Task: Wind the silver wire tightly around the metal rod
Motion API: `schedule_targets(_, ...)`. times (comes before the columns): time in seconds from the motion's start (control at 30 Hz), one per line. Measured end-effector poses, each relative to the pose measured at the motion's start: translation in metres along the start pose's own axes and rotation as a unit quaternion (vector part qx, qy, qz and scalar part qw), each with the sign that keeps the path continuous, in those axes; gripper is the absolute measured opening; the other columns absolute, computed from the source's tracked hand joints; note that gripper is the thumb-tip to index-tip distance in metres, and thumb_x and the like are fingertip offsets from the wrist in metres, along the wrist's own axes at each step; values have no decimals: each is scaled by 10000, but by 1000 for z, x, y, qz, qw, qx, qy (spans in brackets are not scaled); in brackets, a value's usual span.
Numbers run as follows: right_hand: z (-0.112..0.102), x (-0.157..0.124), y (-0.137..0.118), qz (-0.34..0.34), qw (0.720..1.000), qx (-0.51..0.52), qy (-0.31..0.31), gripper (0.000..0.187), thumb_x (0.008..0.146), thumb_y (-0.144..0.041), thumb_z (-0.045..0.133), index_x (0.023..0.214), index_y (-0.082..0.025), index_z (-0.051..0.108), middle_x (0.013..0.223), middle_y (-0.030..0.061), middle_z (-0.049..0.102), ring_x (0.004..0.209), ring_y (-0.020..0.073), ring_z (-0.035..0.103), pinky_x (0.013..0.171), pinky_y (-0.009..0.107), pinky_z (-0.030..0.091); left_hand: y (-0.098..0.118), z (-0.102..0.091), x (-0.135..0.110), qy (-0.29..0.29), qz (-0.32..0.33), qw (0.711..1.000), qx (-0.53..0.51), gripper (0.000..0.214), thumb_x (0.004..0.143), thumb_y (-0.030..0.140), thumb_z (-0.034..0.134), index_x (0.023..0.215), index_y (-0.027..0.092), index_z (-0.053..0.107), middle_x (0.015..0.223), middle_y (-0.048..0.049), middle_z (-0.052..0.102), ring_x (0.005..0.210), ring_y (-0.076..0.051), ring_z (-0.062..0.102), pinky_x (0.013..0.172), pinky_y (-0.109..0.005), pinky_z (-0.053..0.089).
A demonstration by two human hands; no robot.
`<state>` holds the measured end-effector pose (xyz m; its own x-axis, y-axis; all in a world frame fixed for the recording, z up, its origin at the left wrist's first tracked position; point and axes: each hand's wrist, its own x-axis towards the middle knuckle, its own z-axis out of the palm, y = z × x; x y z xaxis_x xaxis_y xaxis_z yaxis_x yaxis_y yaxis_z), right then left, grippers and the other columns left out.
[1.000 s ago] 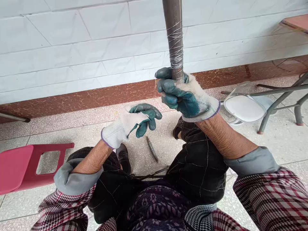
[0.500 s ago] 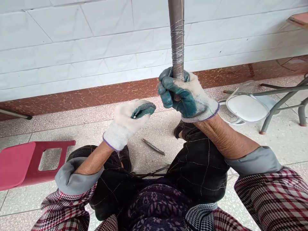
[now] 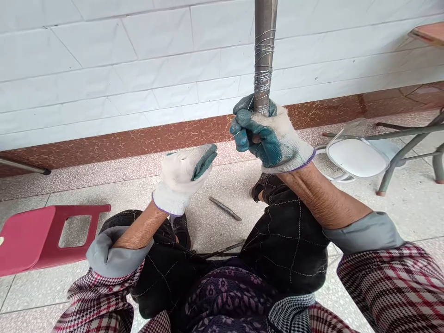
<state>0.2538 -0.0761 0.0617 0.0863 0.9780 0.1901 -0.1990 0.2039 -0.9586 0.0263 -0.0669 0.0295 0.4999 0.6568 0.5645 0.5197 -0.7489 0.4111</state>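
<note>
My right hand point(image 3: 267, 134), in a white knit glove with a green-coated palm, is closed around the lower end of a brownish-grey pole point(image 3: 265, 46). The pole stands nearly upright, and its top runs out of view. Thin silvery wire point(image 3: 262, 79) is wound round it, packed tightly just above my fist and looser higher up. A fine strand leads from my right fingers toward my left hand point(image 3: 189, 166). That hand, gloved alike, pinches the strand; the wire's end is hidden. Below, a short wire-wrapped rod point(image 3: 225, 209) lies on the floor between my feet.
A red plastic stool point(image 3: 34, 236) is at my left. On the right stand a white-seated folding chair point(image 3: 358, 156) and grey metal legs point(image 3: 395, 166). A white tiled wall point(image 3: 159, 69) with a brown base rises in front. Dark thin bars point(image 3: 222, 252) lie below my lap.
My left hand has drawn slightly left, and a strand of wire now shows between the hands. The pole appears a little farther right, with my right hand still around it.
</note>
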Motion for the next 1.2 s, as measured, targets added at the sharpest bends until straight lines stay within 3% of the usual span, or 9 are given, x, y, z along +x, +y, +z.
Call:
schedule_targets(0.17, -4, 4, 1, -8, 1000, 1, -1, 386, 765, -443, 875, 949, -268, 584, 744, -10, 652, 532, 143, 584, 441, 313, 514, 4, 25, -6, -51, -145, 967, -205, 407, 958, 304, 634, 1335, 224, 766, 1179, -57, 826, 936, -170, 760, 846, -277, 613)
schedule_targets(0.3, -4, 6, 5, -22, 999, -47, 10, 327, 733, -358, 831, 921, -234, 595, 694, -22, 624, 564, 143, 623, 435, 271, 514, 4, 29, 4, -177, -270, 881, -347, 433, 879, 292, 654, 1272, 163, 781, 978, -60, 803, 532, -78, 552, 473, -199, 426)
schedule_targets(0.43, -6, 6, 11, -8, 995, -98, 2, 299, 723, -317, 814, 903, -224, 595, 699, -15, 640, 606, 152, 652, 451, 258, 533, 5, 23, 18, -211, -291, 812, -459, 353, 784, 364, 697, 1019, 116, 786, 868, -73, 769, 420, -45, 426, 390, -211, 308)
schedule_targets(0.57, -7, 3, 11, 4, 994, -109, -13, 290, 734, -327, 815, 900, -216, 605, 682, -18, 641, 550, 137, 623, 442, 261, 520, 9, 23, 20, -241, -309, 818, -421, 226, 688, 330, 757, 776, 122, 742, 698, -52, 699, 428, -59, 436, 380, -201, 297)
schedule_targets(0.73, -6, -2, 8, 7, 989, -140, -43, 240, 769, -310, 784, 924, -206, 633, 730, 2, 677, 538, 131, 602, 480, 285, 522, 5, 32, 14, -261, -317, 831, -376, 212, 721, 295, 800, 862, 138, 782, 737, -58, 717, 448, -68, 439, 389, -201, 311)
schedule_targets(0.83, -6, -4, 8, 7, 978, -192, -80, 211, 762, -283, 764, 917, -194, 652, 738, 3, 673, 570, 130, 596, 507, 279, 505, -2, 35, 15, -298, -282, 782, -468, 344, 709, 315, 819, 1002, 139, 781, 888, -84, 764, 469, -79, 499, 390, -217, 365)
schedule_targets(0.93, -6, -4, 9, 11, 958, -263, -113, 166, 768, -275, 728, 897, -186, 673, 725, 2, 655, 583, 133, 580, 518, 280, 474, -4, 38, 18, -261, -292, 745, -540, 271, 803, 335, 718, 992, 141, 727, 824, -65, 733, 467, -106, 553, 387, -234, 382)
schedule_targets(1.07, -8, -1, 6, 21, 918, -380, -112, 135, 814, -303, 701, 881, -187, 687, 713, -2, 627, 588, 128, 531, 544, 295, 417, -1, 41, 19, -174, -393, 789, -440, 90, 879, 160, 592, 892, 154, 681, 559, 45, 536, 380, -70, 408, 372, -208, 279)
schedule_targets(1.2, -17, 2, -3, 31, 884, -454, -105, 142, 830, -310, 707, 777, -194, 644, 673, -19, 552, 634, 128, 474, 584, 309, 366, -8, 34, 17, -116, -407, 819, -387, 109, 878, 125, 589, 876, 149, 695, 526, 68, 487, 376, -57, 339, 370, -207, 215)
